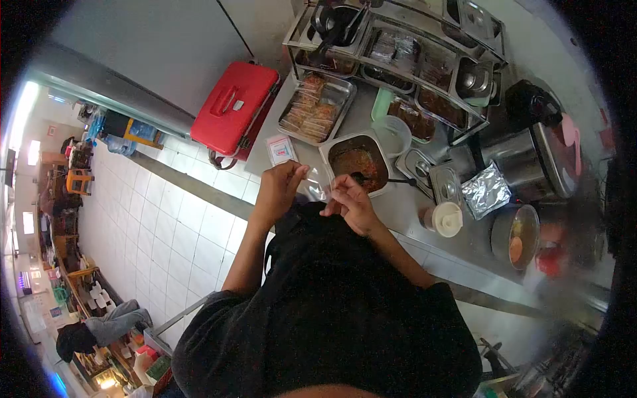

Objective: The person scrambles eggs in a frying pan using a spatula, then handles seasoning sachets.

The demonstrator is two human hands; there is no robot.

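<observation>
Between my two hands a clear plastic bag (316, 184) is stretched. My left hand (285, 189) pinches one side of it, and my right hand (352, 203) grips the other side with bent fingers. Just beyond the bag stands a square metal pan (326, 151) of reddish-brown sauce. A black-headed ladle (359, 178) rests in that sauce, its handle reaching over the right rim. Near my left hand lies a small white packet with a red border (281, 150). Behind it, a metal tray (340, 88) holds several filled clear bags (308, 109).
A red case (235, 106) stands at the counter's left end. A metal rack (398, 50) with pans spans the back. To the right are a clear bowl (393, 136), a foil sheet (486, 190), a lidded cream container (446, 219) and a pot (524, 232).
</observation>
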